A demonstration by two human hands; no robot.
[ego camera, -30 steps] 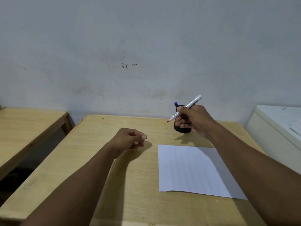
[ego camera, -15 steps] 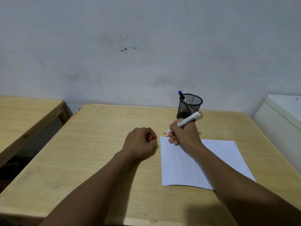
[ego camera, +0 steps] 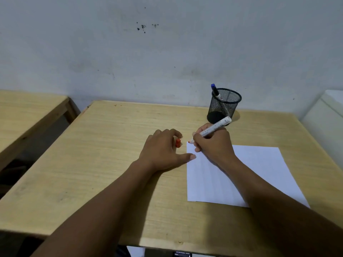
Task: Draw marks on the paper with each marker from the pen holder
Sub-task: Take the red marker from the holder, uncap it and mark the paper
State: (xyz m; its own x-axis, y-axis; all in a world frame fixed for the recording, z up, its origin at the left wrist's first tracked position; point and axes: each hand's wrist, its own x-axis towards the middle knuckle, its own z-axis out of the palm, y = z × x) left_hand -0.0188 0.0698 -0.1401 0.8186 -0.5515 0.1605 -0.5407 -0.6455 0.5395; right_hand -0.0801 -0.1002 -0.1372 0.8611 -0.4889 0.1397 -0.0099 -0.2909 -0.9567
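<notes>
My right hand (ego camera: 213, 145) grips a white marker (ego camera: 215, 127) with a red tip, and the tip rests at the top left corner of the white paper (ego camera: 259, 171). My left hand (ego camera: 163, 151) lies on the wooden table (ego camera: 111, 145) just left of the paper, thumb touching the paper's edge. Its fingers hold the red cap (ego camera: 48, 143) against the table. A black mesh pen holder (ego camera: 223, 105) stands behind my right hand, with a blue-capped marker (ego camera: 215, 89) leaning in it.
A second wooden table (ego camera: 27, 112) stands to the left across a narrow gap. A white cabinet-like unit (ego camera: 326, 115) is at the right. A grey wall runs behind the table.
My right hand has come down from beside the pen holder and set the marker tip on the paper's corner. My left hand has lowered flat to the table with the red cap.
</notes>
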